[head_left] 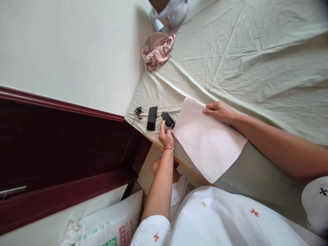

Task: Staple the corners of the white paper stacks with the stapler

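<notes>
- White shirt (217,215), one, sits nearest, just this side of the paper.
- One pale green cloth (256,68) spreads under and beyond the paper.
- One pale paper (208,141) lies over the cloth's near edge; how many sheets, I cannot tell. Its left corner seems already brought to the stapler; no staple shows, so fastening looks undone.
- Two hands: the right hand (219,112) pinches the paper's far right edge; the left hand (166,136) is by its left corner, index finger out, its grip unclear.
- One black case (152,118) lies left of the paper.
- One black stapler (167,118) is at the paper's left corner.
- One small dark key bunch (138,111) lies farthest left of the paper.
</notes>
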Available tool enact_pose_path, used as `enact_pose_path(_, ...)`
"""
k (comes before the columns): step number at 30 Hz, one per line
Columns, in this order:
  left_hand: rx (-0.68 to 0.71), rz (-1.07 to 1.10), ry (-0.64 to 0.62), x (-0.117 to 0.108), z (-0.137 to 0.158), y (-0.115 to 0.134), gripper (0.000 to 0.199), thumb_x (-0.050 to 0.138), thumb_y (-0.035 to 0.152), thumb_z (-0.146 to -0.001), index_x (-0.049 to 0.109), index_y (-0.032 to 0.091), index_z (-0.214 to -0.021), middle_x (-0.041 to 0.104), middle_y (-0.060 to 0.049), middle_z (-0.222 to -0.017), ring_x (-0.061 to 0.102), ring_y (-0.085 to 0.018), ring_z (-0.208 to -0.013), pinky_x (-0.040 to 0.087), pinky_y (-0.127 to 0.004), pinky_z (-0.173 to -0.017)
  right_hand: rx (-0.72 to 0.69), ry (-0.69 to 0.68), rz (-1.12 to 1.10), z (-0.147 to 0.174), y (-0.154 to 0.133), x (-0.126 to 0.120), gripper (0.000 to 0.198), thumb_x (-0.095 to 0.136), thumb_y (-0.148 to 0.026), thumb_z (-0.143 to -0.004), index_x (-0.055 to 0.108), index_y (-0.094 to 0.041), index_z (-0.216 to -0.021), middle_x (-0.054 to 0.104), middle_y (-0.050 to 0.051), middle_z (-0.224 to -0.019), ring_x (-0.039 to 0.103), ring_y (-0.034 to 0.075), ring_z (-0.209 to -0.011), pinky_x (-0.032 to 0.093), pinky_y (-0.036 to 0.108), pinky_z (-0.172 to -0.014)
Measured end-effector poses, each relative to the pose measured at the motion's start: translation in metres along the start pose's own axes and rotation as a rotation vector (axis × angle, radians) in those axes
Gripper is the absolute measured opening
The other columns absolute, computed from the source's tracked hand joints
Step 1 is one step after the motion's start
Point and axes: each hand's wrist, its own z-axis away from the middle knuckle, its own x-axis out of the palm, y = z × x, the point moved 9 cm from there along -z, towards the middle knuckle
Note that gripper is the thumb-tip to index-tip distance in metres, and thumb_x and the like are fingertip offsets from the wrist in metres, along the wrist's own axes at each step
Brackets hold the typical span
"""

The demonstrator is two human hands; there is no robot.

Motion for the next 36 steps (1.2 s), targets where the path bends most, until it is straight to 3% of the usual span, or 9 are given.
enact_pose_path(4, -0.103, 0.241, 0.134, -0.013, -0.003, -0.013, 0.057, 0.058, 0.028, -0.079, 0.062, 0.021, -0.136, 0.06, 0.004, -0.076, 0.058, -0.012, -0.068, 0.046, -0.023, -0.071, -0.067, -0.128, -0.26, -0.001, -0.001, 0.007, 0.036, 0.082, -0.05, -0.078, 0.062, -0.021, -0.072, 0.062, -0.001, -0.067, 0.052, 0.011, -0.054, 0.04, 0.025, -0.048)
enact_pose_path(7, -0.17, 0.341, 0.112, -0.014, -0.002, -0.014, 0.033, 0.061, 0.044, -0.085, 0.069, 0.018, -0.102, 0.06, 0.002, -0.073, 0.055, -0.011, -0.062, 0.042, -0.023, -0.062, -0.098, -0.06, -0.407, -0.005, 0.001, -0.002, 0.04, 0.088, -0.054, -0.072, 0.064, -0.022, -0.074, 0.065, -0.001, -0.068, 0.055, 0.011, -0.055, 0.044, 0.025, -0.05)
enact_pose_path(10, -0.235, 0.419, -0.013, -0.009, 0.008, -0.007, 0.052, 0.065, 0.068, -0.081, 0.068, 0.017, -0.086, 0.062, -0.001, -0.07, 0.054, -0.011, -0.057, 0.038, -0.023, -0.055, -0.123, -0.009, -0.455, -0.008, 0.003, -0.006, 0.042, 0.089, -0.057, -0.071, 0.064, -0.023, -0.076, 0.067, -0.001, -0.069, 0.056, 0.012, -0.056, 0.045, 0.025, -0.049)
enact_pose_path(14, -0.34, 0.527, -0.267, 0.01, 0.042, 0.006, 0.077, 0.061, 0.091, -0.072, 0.072, 0.017, -0.091, 0.069, -0.007, -0.079, 0.063, -0.016, -0.066, 0.041, -0.025, -0.054, -0.174, -0.002, -0.368, -0.01, 0.002, -0.004, 0.045, 0.085, -0.062, -0.075, 0.063, -0.022, -0.076, 0.065, -0.002, -0.067, 0.052, 0.011, -0.054, 0.041, 0.024, -0.047)
enact_pose_path(17, -0.403, 0.516, -0.372, 0.02, 0.067, 0.008, 0.063, 0.083, 0.077, -0.065, 0.07, 0.017, -0.079, 0.063, 0.0, -0.066, 0.055, -0.011, -0.055, 0.037, -0.022, -0.048, -0.2, -0.015, -0.284, -0.011, 0.002, -0.001, 0.047, 0.081, -0.065, -0.078, 0.063, -0.021, -0.076, 0.062, -0.003, -0.064, 0.05, 0.01, -0.053, 0.038, 0.023, -0.046)
enact_pose_path(21, -0.394, 0.491, -0.26, 0.013, 0.074, 0.0, 0.051, 0.099, 0.047, -0.058, 0.059, 0.016, -0.064, 0.052, 0.008, -0.053, 0.044, -0.004, -0.045, 0.033, -0.017, -0.045, -0.198, -0.05, -0.296, -0.012, 0.002, 0.002, 0.047, 0.08, -0.066, -0.079, 0.069, -0.021, -0.086, 0.068, -0.001, -0.071, 0.056, 0.011, -0.058, 0.042, 0.023, -0.05)
enact_pose_path(25, -0.376, 0.544, -0.14, 0.007, 0.067, -0.005, 0.055, 0.1, 0.05, -0.052, 0.068, 0.017, -0.081, 0.072, 0.004, -0.075, 0.065, -0.01, -0.066, 0.054, -0.024, -0.07, -0.207, -0.103, -0.315, -0.013, -0.001, 0.004, 0.041, 0.087, -0.057, -0.075, 0.071, -0.021, -0.088, 0.073, -0.001, -0.078, 0.063, 0.013, -0.065, 0.05, 0.024, -0.056)
enact_pose_path(28, -0.348, 0.563, -0.074, 0.008, 0.066, -0.005, 0.056, 0.1, 0.047, -0.052, 0.072, 0.018, -0.092, 0.078, 0.0, -0.092, 0.071, -0.014, -0.082, 0.057, -0.029, -0.084, -0.218, -0.175, -0.211, -0.012, -0.001, 0.008, 0.038, 0.09, -0.048, -0.073, 0.076, -0.021, -0.095, 0.078, 0.001, -0.091, 0.071, 0.017, -0.077, 0.057, 0.027, -0.066)
enact_pose_path(36, -0.278, 0.611, 0.007, 0.01, 0.069, -0.007, 0.043, 0.092, 0.051, -0.064, 0.076, 0.017, -0.085, 0.076, 0.0, -0.081, 0.073, -0.018, -0.092, 0.056, -0.027, -0.089, -0.182, -0.194, -0.095, -0.013, 0.005, 0.009, 0.039, 0.082, -0.047, -0.081, 0.081, -0.025, -0.112, 0.083, 0.002, -0.1, 0.077, 0.025, -0.086, 0.064, 0.037, -0.079)
